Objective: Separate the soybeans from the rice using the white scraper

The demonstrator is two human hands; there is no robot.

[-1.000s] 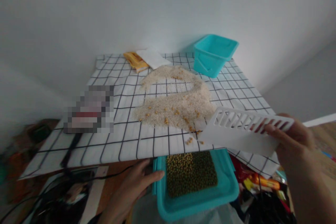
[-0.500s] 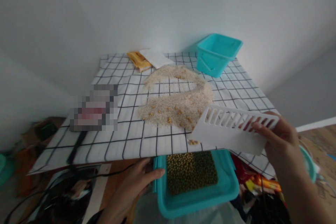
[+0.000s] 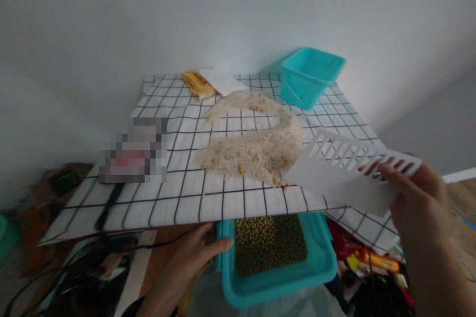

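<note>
My right hand (image 3: 422, 198) grips a white slotted plastic panel (image 3: 345, 173) by its right end, and the panel's lower left corner sits at the right edge of a rice pile (image 3: 253, 143) dotted with yellow beans. My left hand (image 3: 189, 262) holds the left rim of a teal tray (image 3: 320, 267) filled with yellow and green beans (image 3: 271, 242), kept just below the front edge of the table. The table carries a black-and-white checked cloth (image 3: 186, 198).
A teal basket (image 3: 308, 77) stands at the back right of the table. A yellow packet (image 3: 197, 84) and a white paper (image 3: 223, 80) lie at the back. A blurred-out object (image 3: 134, 151) sits at the left. Cables and clutter lie on the floor below.
The white panel moved left along the table's front, pushing loose beans toward the edge, then swung back right to the rice pile's edge. My left hand kept the tray in place.
</note>
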